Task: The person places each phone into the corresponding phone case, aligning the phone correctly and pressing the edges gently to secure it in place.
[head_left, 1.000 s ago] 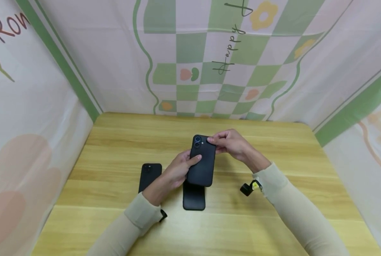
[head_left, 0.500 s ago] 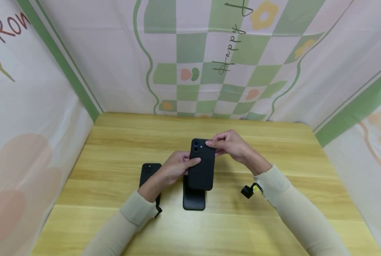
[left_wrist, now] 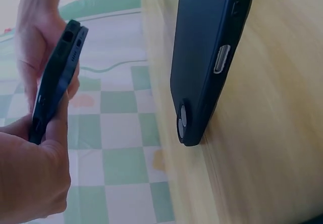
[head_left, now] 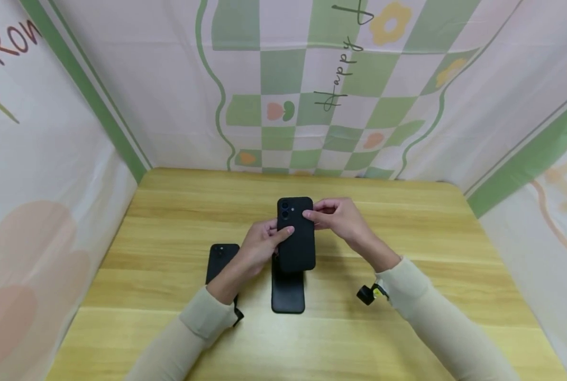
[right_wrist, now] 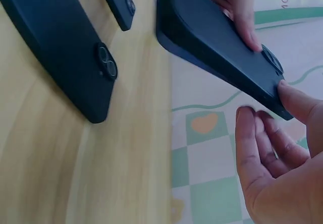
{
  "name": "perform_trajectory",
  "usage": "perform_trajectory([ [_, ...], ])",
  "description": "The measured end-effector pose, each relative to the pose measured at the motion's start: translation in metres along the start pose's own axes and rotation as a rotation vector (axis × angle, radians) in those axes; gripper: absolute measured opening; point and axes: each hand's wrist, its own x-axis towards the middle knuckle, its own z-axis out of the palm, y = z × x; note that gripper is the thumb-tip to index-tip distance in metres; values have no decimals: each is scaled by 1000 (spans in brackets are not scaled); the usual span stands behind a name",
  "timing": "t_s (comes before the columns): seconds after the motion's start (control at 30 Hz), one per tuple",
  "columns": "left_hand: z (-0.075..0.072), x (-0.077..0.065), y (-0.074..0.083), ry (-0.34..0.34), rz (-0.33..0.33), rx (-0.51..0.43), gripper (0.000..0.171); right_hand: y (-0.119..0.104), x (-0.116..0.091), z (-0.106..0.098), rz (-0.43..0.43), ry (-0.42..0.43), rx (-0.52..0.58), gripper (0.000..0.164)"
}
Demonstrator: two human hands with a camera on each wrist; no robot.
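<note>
A black phone case, back upward, is held above the table. In the left wrist view a phone lies against the case's inner side, with a gap between them at the port end. My left hand grips the left edge, thumb on the back and fingers underneath. At the camera end, my right hand has its thumb pressed on the case's corner. Its fingers curl below that corner in the right wrist view; whether they touch is hard to tell. Below the held case lies another black phone, partly covered.
Left of the hands, a further dark phone lies back up, partly behind the left forearm. All rests on a wooden table. A printed cloth hangs along its back edge. Small black wrist cameras hang at the cuffs.
The held case and phone dipped slightly, then rose and shifted a little left with both hands. Both grips look much the same. The phones on the table stay put.
</note>
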Motion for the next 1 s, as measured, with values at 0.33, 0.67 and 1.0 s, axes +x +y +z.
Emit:
perform_trajectory([
  [0.33, 1, 1, 2, 69, 32, -24, 28, 10, -9, 9, 34, 27, -43, 39],
  [0.67, -1, 1, 4, 84, 60, -61, 28, 15, -12, 17, 45, -2, -12, 30],
  [1.0, -3, 0, 6, 115, 88, -81, 27, 18, -18, 21, 90, -59, 29, 34],
])
